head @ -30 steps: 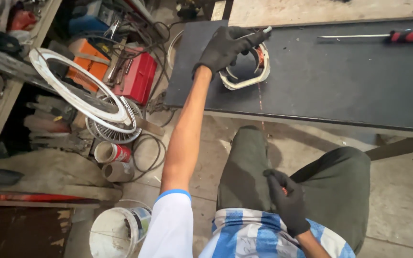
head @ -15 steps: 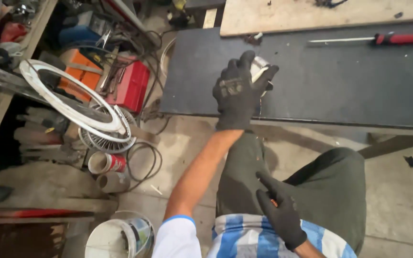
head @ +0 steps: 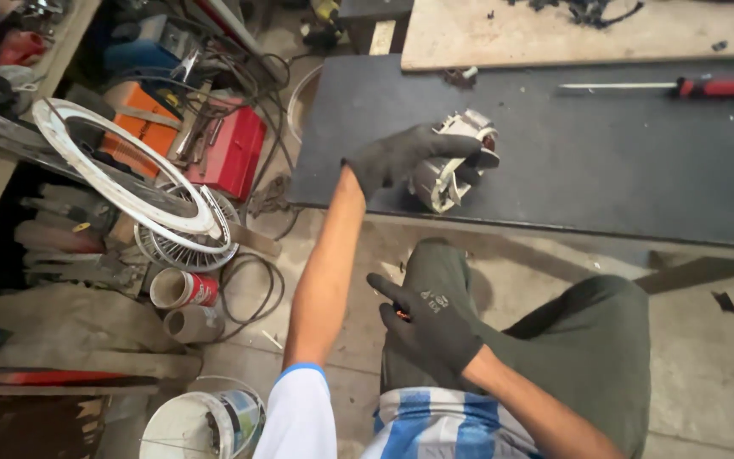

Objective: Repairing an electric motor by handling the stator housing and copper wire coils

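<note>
My left hand [head: 401, 157], in a black glove, reaches out over the dark tabletop [head: 605, 170] and grips a silvery metal motor housing [head: 456, 170] near the table's front edge. The housing is tilted, with its open side turned right. My right hand [head: 426, 327], also gloved, rests on my thigh with its fingers spread. A small orange speck shows by its thumb; I cannot tell what it is.
A red-handled screwdriver [head: 707, 87] lies at the table's far right, with a wooden board [head: 554, 34] behind it. On the floor to the left are a red toolbox [head: 235, 153], a white fan ring [head: 121, 170], cables, two cans [head: 182, 289] and a white bucket [head: 184, 425].
My left hand took hold of the metal housing and brought it toward the table's front edge, turning it. My right hand stayed on my thigh.
</note>
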